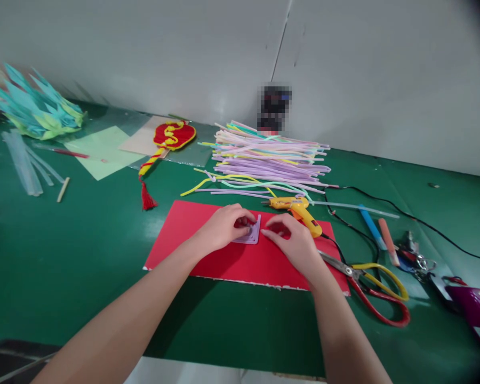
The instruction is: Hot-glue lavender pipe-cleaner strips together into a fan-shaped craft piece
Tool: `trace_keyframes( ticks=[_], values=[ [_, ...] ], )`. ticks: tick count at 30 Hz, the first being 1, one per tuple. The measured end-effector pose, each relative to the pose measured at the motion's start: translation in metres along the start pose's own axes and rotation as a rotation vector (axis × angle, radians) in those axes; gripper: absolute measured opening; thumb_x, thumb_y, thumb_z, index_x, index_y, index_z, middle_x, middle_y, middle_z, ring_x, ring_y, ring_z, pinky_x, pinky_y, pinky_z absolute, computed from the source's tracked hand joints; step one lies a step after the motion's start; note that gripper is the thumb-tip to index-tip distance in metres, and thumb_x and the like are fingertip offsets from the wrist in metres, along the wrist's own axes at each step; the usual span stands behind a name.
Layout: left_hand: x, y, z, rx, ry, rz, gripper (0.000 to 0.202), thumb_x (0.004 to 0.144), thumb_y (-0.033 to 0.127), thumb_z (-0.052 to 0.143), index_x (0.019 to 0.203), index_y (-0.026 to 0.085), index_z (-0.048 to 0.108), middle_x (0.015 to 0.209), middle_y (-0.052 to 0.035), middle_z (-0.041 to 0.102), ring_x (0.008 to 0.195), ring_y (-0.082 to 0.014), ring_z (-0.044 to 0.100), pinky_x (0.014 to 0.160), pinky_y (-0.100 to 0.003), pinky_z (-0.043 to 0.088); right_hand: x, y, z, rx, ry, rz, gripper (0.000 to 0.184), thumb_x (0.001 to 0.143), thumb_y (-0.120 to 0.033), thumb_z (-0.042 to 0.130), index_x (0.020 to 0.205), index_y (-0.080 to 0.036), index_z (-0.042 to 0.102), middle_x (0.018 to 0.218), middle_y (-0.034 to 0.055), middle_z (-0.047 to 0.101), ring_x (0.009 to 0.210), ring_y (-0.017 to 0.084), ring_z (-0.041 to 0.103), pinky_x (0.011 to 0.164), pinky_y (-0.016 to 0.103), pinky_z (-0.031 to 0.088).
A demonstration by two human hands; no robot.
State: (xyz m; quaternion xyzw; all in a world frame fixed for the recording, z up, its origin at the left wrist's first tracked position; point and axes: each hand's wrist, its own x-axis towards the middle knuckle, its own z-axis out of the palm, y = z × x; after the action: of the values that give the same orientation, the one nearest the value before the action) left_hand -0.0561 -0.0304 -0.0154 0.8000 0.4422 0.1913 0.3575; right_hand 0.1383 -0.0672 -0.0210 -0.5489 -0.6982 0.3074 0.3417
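Observation:
A purple pipe cleaner [255, 238], bent into nested square corners, lies on a red board [240, 266]. My left hand [229, 226] reaches over it, with fingers and thumb closed on its upper left part; the fingertips partly hide the piece. Just to the right of the purple corner, my right hand [291, 237] hovers with thumb and fingers apart and nothing visible between them. A yellow hot glue gun [292, 204] lies behind my right hand, across the board's back edge.
Behind the board is a pile of pastel pipe cleaners [268, 157]. Big scissors [354, 272] overlap the board's right edge. Farther right lie two markers [388, 240], keys [422, 264] and a purple tool [474, 304]. A red fan [174, 134] and glue sticks [24, 165] are left.

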Motion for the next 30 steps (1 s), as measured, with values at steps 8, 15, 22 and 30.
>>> trace_keyframes(
  ticks=[8,15,22,30],
  values=[
    [0.000,0.001,-0.003,-0.069,-0.029,-0.016,0.017,0.074,0.019,0.061,0.090,0.020,0.063,0.086,-0.0014,0.055,0.078,-0.0138,0.055,0.069,-0.026,0.044,-0.006,-0.006,-0.006,-0.052,-0.204,-0.075,0.006,0.074,-0.029,0.065,0.075,-0.023,0.062,0.080,0.0001,0.062,0.078,0.016,0.056,0.073,0.031,0.045],
    [0.001,0.003,-0.002,0.010,-0.024,-0.008,0.016,0.070,0.015,0.063,0.085,0.021,0.064,0.082,-0.0011,0.057,0.078,-0.0151,0.054,0.066,-0.027,0.041,-0.002,-0.011,-0.002,-0.110,-0.204,-0.083,0.005,0.073,-0.023,0.066,0.070,-0.021,0.062,0.074,0.0002,0.062,0.072,0.015,0.055,0.067,0.028,0.043],
    [0.001,0.002,-0.002,0.048,-0.027,0.010,0.016,0.070,0.015,0.063,0.084,0.021,0.064,0.082,-0.0010,0.057,0.079,-0.0151,0.052,0.066,-0.026,0.040,-0.003,-0.008,0.001,-0.126,-0.179,-0.106,0.004,0.074,-0.022,0.065,0.072,-0.021,0.062,0.075,-0.0001,0.061,0.073,0.015,0.054,0.069,0.029,0.043],
    [0.001,0.003,-0.001,0.055,-0.029,0.011,0.014,0.072,0.017,0.061,0.085,0.021,0.064,0.082,-0.0018,0.058,0.079,-0.0157,0.052,0.066,-0.027,0.039,-0.004,-0.009,0.002,-0.157,-0.161,-0.120,0.003,0.075,-0.022,0.063,0.073,-0.022,0.064,0.076,0.0002,0.061,0.074,0.015,0.054,0.069,0.029,0.043]
  ],
)
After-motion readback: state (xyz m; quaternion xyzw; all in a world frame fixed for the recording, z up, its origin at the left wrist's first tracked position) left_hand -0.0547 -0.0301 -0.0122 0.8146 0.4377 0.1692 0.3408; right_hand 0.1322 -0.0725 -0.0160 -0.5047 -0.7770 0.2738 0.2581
